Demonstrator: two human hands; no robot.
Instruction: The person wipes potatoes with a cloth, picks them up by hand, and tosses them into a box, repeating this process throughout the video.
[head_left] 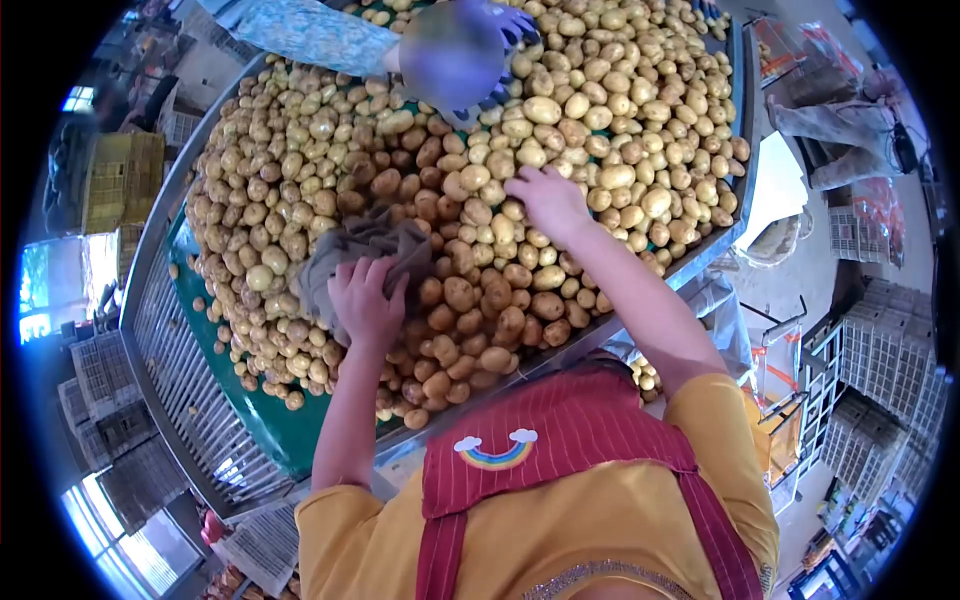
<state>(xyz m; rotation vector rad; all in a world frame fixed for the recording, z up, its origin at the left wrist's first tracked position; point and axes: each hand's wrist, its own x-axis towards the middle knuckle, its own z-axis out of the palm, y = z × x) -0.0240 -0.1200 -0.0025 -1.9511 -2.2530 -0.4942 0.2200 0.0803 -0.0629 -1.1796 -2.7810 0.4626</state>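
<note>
My left hand (365,298) is closed on a crumpled grey-brown cloth (375,245), which lies on top of the heaped potatoes (265,225). Farther right, my right hand (552,207) rests on the pile with its fingers apart, touching pale yellow potatoes (500,228). No potato is visibly gripped in it, though the fingertips are partly hidden among the potatoes. Between my hands the potatoes (460,293) look browner and darker than those around them.
Across the pile, a person's gloved hand (510,22) and patterned blue sleeve (305,35) reach in. A metal-edged sorting table (160,265) with a green surface (215,370) and a slatted section (195,400) carries the potatoes. Plastic crates (885,345) stand to the right.
</note>
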